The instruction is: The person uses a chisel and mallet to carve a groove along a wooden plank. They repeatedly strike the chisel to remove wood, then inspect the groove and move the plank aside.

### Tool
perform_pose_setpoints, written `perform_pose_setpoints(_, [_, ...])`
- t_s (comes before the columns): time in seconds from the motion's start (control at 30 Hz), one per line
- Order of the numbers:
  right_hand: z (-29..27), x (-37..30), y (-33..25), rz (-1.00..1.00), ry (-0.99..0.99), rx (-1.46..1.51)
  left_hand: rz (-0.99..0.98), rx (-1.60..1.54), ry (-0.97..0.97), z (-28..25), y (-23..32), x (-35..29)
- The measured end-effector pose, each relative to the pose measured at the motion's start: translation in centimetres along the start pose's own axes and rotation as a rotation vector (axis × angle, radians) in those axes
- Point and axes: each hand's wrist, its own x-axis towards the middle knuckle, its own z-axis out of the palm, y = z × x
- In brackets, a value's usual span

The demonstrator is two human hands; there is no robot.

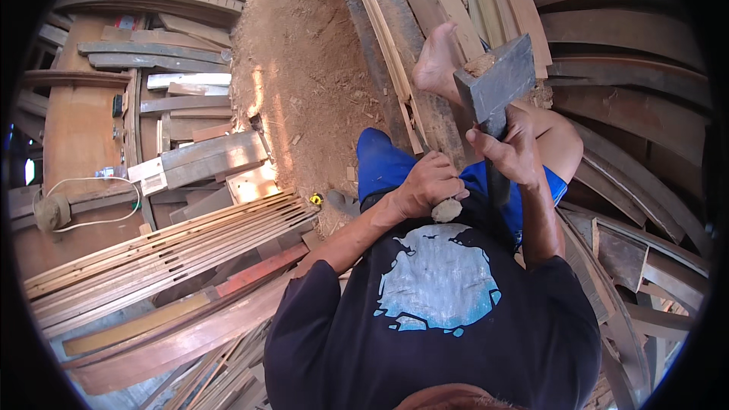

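My left hand is wrapped round a chisel, whose worn, pale handle end sticks out toward my body. The blade end is mostly hidden by the hand and points toward a narrow wooden strip with slots cut near its close end. In my right hand is a mallet with a big dark block head, raised above my right leg. Its dark handle runs down through my closed fingers. The mallet head is apart from the chisel. A thick plank lies under the strip, beside my bare foot.
Slotted wooden strips lie side by side at the left. Stacked planks fill the right side. A yellow tape measure rests near the strips' ends. Shavings are scattered over the dirt floor. A looped cord lies far left.
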Motion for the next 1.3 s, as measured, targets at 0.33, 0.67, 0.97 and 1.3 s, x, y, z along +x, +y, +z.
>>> perform_pose_setpoints(0.33, [0.0, 0.0, -3.4, -0.224, 0.099, 0.024, -0.391, -0.256, 0.595, -8.6, 0.5, 7.2])
perform_pose_setpoints(0.67, [-1.0, -1.5, -7.8, -0.384, 0.279, 0.036, -0.302, -0.028, 0.566, -12.7, -5.9, 10.1])
perform_pose_setpoints(0.97, [-1.1, -1.5, -7.8, -0.408, 0.339, 0.117, -0.298, -0.026, 0.638, -11.2, -9.5, 8.8])
perform_pose_setpoints(1.3, [-1.3, -1.4, -7.3, -0.378, 0.333, 0.094, -0.379, -0.131, 0.594, -10.8, -8.6, 8.8])
